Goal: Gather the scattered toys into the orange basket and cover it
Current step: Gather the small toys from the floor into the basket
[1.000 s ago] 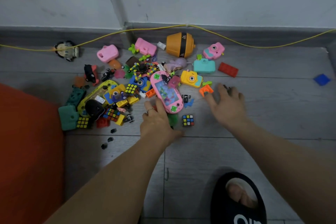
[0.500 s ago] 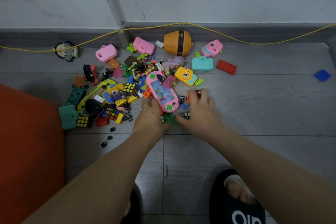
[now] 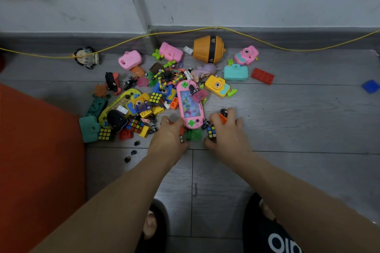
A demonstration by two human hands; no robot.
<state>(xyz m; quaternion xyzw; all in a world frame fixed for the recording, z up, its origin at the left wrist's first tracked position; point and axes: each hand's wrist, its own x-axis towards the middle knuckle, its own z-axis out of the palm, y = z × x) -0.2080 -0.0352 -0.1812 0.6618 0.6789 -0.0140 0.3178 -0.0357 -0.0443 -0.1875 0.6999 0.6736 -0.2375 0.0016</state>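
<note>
A heap of small toys lies on the grey floor by the wall. A pink handheld water game (image 3: 189, 104) lies at its near edge. My left hand (image 3: 169, 135) is curled over small pieces just left of the game's near end. My right hand (image 3: 225, 131) is closed on a small puzzle cube (image 3: 211, 132) and an orange block (image 3: 223, 117) just right of it. A green fuzzy piece (image 3: 195, 134) sits between my hands. The orange basket (image 3: 39, 170) fills the left edge.
Toy cameras in pink (image 3: 130, 60), teal (image 3: 235, 72) and yellow (image 3: 217, 86), an orange spinning top (image 3: 208, 49), a red brick (image 3: 262, 76) and a blue brick (image 3: 370, 86) lie around. A yellow cable (image 3: 287, 48) runs along the skirting. My black slippers (image 3: 269, 232) are below.
My right hand swept in from the right, dragging the orange block and closing on the puzzle cube. Both hands have drawn together at the near end of the pink game.
</note>
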